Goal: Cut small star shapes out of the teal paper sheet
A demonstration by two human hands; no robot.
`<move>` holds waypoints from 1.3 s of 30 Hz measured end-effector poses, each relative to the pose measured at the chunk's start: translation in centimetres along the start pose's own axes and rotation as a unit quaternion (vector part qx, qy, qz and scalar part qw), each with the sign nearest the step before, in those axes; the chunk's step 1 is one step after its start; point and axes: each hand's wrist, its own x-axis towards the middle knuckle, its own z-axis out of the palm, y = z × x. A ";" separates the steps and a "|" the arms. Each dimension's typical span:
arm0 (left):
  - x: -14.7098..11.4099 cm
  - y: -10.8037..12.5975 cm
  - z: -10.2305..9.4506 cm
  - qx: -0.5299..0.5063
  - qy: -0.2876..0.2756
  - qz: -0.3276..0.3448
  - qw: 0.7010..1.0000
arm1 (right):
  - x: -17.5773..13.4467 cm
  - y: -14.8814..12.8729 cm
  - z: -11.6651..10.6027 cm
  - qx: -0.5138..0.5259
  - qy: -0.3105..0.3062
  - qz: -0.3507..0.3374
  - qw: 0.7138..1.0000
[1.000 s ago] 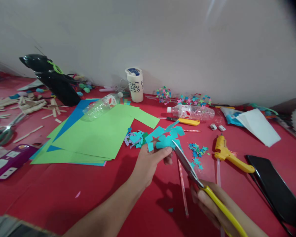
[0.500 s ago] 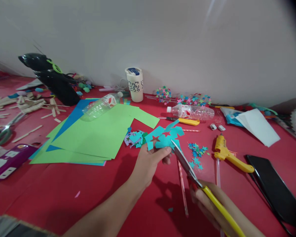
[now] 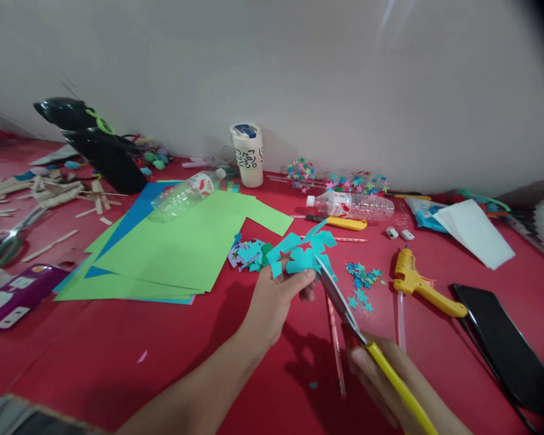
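My left hand [image 3: 276, 299] pinches a ragged piece of teal paper [image 3: 301, 251] with star-shaped holes cut in it, held just above the red table [image 3: 118, 350]. My right hand [image 3: 385, 380] grips yellow-handled scissors [image 3: 344, 305] whose blades point up and left into the paper's lower right edge. A small pile of cut paper stars [image 3: 362, 281] lies on the table right of the blades. A heap of paper scraps [image 3: 249, 254] sits just left of the teal piece.
Green and blue paper sheets [image 3: 176, 248] lie to the left with an empty bottle [image 3: 185, 193] on them. Behind are a white cup [image 3: 248, 155], a second bottle [image 3: 351, 206] and a yellow utility knife [image 3: 344, 223]. A yellow glue gun [image 3: 421, 284] and black phone [image 3: 503, 344] lie right.
The scissors and my right hand have shifted slightly left and up against the teal paper; my left hand keeps its hold with little movement.
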 end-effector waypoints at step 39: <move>0.8 0.5 -0.8 -0.054 -0.003 -0.015 0.998 | 0.9 1.0 -0.4 -0.061 0.014 -0.047 0.997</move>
